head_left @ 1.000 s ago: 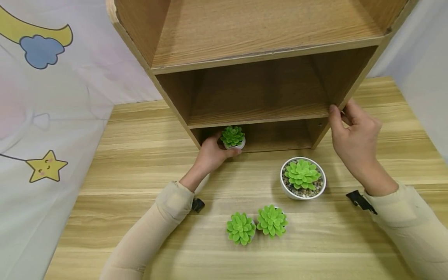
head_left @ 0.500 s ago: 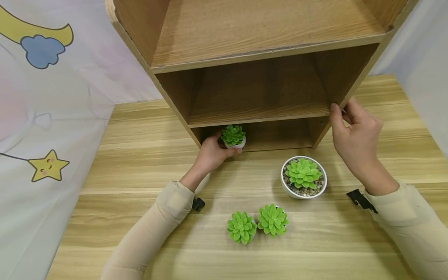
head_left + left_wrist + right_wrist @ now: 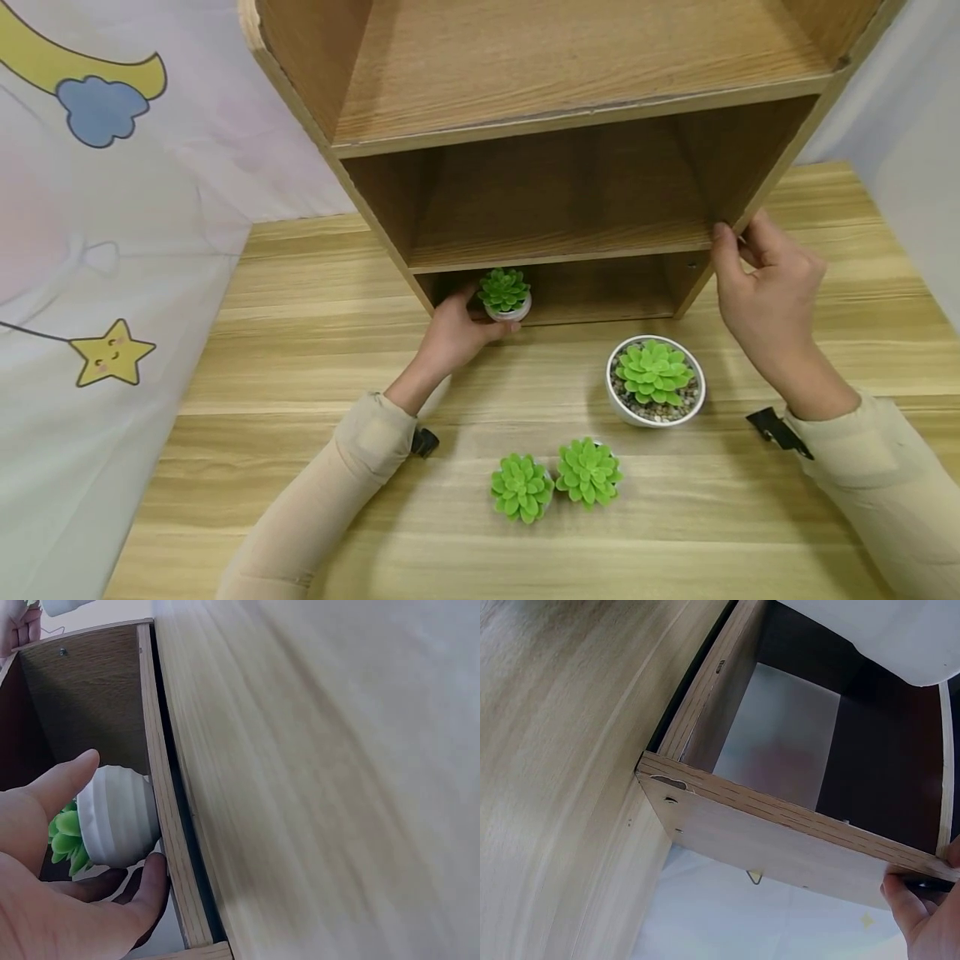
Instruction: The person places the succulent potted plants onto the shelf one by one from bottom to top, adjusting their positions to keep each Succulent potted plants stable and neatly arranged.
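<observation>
Since the earlier frame, the view shifts slightly; the wooden shelf (image 3: 585, 115) stays put. The right hand (image 3: 772, 296) grips its right edge; the left hand (image 3: 461, 331) keeps grasping a small potted succulent (image 3: 504, 289) at the left of the bottom compartment (image 3: 600, 287). A larger white bowl (image 3: 621, 409) holds pebbles (image 3: 632, 398) and a rosette (image 3: 655, 372); two little succulents (image 3: 521, 487) sit nearer.

The pot (image 3: 120, 817) in my left hand (image 3: 459, 329) looks smooth, matt and ribbed — its leaves (image 3: 503, 288) like matt plastic. The shelf unit (image 3: 585, 75) looks like grained wood, rough along its chipped front edges — the table (image 3: 300, 325) smooth, wood-grained, faintly glossy; my sleeves (image 3: 322, 496), matt cloth.
</observation>
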Demonstrator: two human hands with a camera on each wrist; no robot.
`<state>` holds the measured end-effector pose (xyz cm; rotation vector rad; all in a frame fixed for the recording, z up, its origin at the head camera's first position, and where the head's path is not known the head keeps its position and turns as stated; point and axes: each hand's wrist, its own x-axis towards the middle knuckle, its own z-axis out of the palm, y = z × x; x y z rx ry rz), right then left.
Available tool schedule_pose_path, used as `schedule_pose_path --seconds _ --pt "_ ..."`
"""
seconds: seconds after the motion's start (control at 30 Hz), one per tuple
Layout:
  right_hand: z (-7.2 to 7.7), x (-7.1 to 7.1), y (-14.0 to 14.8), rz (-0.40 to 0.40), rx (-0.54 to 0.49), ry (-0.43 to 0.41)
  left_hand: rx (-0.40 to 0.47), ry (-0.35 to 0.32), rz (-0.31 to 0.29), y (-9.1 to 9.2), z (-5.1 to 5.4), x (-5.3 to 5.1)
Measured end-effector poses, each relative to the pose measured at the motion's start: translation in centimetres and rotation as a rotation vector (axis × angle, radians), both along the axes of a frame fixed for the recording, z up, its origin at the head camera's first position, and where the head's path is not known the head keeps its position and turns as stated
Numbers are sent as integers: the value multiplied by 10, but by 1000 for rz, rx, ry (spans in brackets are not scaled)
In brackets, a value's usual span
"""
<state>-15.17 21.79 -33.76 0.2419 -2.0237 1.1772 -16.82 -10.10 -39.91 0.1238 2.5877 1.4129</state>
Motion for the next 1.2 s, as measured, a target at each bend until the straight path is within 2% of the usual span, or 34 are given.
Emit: schedule_pose_path --seconds 0.17,0.3,0.53,0.8,0.97,1.2 --pt "0 0 -1 -4 1 2 5 0 -17 -3 0 5" --pt "1 1 -2 -10 3 0 -21 27 -33 -5 -1 10" --pt "2 1 -4 -9 10 -3 19 49 -58 -11 0 17" --pt "-9 -3 9 -29 -7 -5 -20 23 -57 -9 1 21" --pt "-10 -4 12 -18 -3 1 -52 20 -54 -10 2 24" --pt "-10 -5 8 -7 3 8 -22 33 -32 -17 2 34"
